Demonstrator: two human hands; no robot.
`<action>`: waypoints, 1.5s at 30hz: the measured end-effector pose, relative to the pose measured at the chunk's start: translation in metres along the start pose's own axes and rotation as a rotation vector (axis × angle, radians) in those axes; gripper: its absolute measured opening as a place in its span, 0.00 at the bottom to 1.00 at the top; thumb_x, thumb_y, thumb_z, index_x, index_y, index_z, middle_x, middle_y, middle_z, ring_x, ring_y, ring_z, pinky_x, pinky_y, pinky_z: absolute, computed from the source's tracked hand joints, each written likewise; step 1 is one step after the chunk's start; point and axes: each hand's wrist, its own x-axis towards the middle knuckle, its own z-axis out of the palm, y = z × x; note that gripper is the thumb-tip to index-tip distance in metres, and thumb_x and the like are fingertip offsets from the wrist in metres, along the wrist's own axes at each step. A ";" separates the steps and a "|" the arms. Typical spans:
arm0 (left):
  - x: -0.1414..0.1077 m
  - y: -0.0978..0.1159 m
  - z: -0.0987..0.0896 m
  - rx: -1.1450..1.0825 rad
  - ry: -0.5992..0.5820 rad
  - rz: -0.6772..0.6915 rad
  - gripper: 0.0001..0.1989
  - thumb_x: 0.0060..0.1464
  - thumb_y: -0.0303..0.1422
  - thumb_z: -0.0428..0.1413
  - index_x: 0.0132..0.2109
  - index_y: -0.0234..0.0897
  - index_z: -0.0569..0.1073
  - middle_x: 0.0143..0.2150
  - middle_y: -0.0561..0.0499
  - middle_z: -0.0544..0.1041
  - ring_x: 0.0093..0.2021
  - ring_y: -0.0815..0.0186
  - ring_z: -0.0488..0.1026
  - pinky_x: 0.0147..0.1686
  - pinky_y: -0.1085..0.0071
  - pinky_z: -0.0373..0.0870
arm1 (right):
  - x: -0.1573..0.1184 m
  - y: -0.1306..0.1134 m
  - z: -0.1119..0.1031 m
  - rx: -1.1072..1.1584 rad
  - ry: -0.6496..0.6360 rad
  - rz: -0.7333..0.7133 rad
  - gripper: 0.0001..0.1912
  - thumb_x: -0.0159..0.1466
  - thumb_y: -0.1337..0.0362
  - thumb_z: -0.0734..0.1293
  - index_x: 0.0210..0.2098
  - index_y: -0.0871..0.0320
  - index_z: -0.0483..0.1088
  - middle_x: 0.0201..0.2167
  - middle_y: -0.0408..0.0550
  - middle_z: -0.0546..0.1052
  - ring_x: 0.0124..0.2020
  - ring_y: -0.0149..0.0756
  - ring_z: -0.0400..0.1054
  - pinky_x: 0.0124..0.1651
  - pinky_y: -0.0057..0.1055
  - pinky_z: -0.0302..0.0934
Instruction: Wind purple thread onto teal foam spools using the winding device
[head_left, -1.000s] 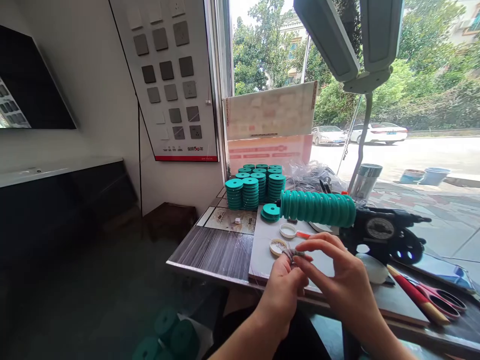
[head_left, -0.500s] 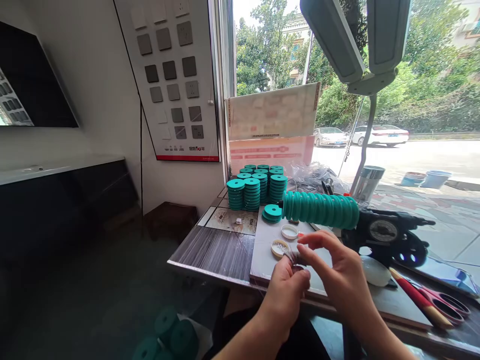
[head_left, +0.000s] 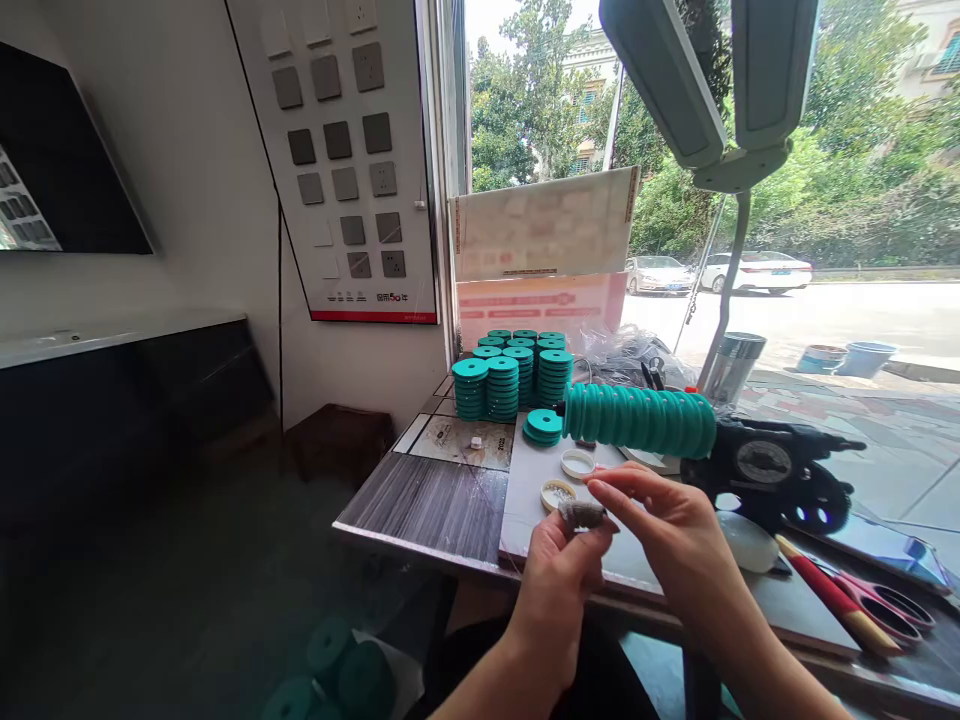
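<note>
Grey, fuzzy small bundle of thread (head_left: pixel 583 515) was pinched in the left hand (head_left: pixel 559 572) above the white tabletop (head_left: pixel 525 500). The right hand (head_left: pixel 671 540), at 3 o'clock, touched it with fingertips, grasping nothing. Teal plastic spools (head_left: pixel 637 420) lay at 12 o'clock.

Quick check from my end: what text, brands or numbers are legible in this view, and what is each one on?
"50": red figures in the logo at the foot of the switch sample board on the wall; the characters beside it are too small to read.
Cardboard box at the window: printing blurred, unreadable.
Dial on the black winding machine: marks too small to read.
Parked car outside: plate unreadable.
Teal spools and the small grey bundle pinched by the left hand: no text visible.
</note>
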 end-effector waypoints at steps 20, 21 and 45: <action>0.002 -0.005 -0.001 -0.054 0.063 0.010 0.14 0.44 0.36 0.59 0.36 0.32 0.69 0.20 0.59 0.55 0.22 0.79 0.47 0.26 0.78 0.46 | -0.002 -0.003 -0.004 0.116 -0.003 0.033 0.23 0.48 0.50 0.68 0.36 0.60 0.72 0.31 0.48 0.74 0.31 0.29 0.67 0.33 0.24 0.63; 0.002 -0.006 -0.002 -0.054 0.078 -0.002 0.14 0.44 0.37 0.59 0.35 0.32 0.69 0.19 0.60 0.53 0.21 0.79 0.46 0.25 0.77 0.45 | -0.003 -0.002 -0.005 0.103 0.037 0.004 0.23 0.48 0.50 0.67 0.38 0.59 0.71 0.31 0.48 0.73 0.31 0.28 0.66 0.34 0.23 0.63; 0.003 -0.009 -0.001 0.135 -0.028 -0.049 0.14 0.46 0.40 0.56 0.33 0.33 0.67 0.20 0.59 0.49 0.23 0.77 0.41 0.26 0.72 0.38 | 0.002 -0.010 0.012 -0.165 -0.238 -0.070 0.15 0.51 0.52 0.66 0.25 0.57 0.73 0.28 0.45 0.68 0.35 0.30 0.61 0.43 0.28 0.53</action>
